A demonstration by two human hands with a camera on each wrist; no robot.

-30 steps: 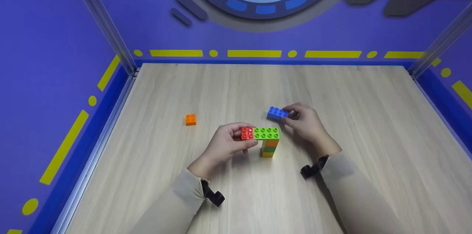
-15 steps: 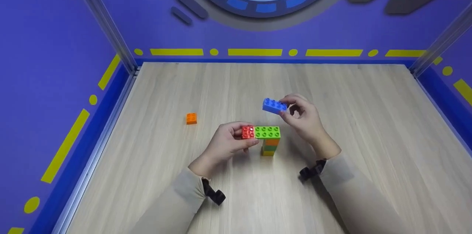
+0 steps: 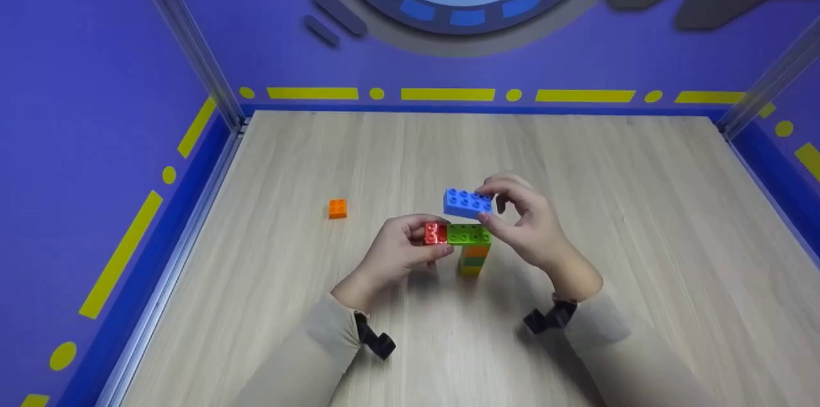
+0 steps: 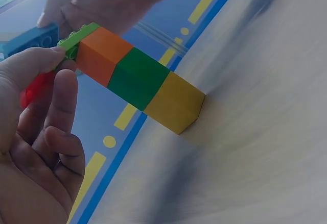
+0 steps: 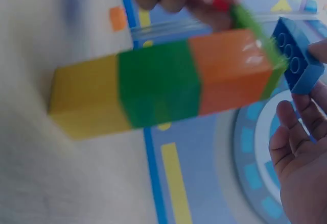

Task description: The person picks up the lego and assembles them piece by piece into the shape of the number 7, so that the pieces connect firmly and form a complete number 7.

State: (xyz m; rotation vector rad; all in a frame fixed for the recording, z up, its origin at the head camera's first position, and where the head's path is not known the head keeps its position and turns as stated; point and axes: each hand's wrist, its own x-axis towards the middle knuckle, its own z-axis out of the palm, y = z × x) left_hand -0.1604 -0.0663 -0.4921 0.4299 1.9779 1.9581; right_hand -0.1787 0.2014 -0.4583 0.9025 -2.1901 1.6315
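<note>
A small tower stands on the table: a yellow brick (image 4: 173, 104) at the bottom, a dark green brick (image 4: 138, 78) over it, then an orange brick (image 4: 102, 53). On top, a long lime green brick (image 3: 462, 236) juts out leftward. My left hand (image 3: 398, 250) pinches the red brick (image 3: 435, 234) at that jutting end, thumb in front and fingers behind. Between right thumb and fingers, my right hand (image 3: 530, 221) holds a long blue brick (image 3: 461, 203) by its right end. In the right wrist view the blue brick (image 5: 297, 55) is apart from the lime green one.
A loose orange brick (image 3: 337, 209) lies on the wooden table (image 3: 288, 279), left of the hands. Blue-purple panels (image 3: 192, 16) with metal corner posts border the table at the back and sides.
My right hand lifted the blue brick off the table, then brought it left and nearer, over the lime green brick. The left hand keeps its pinch on the red brick.
</note>
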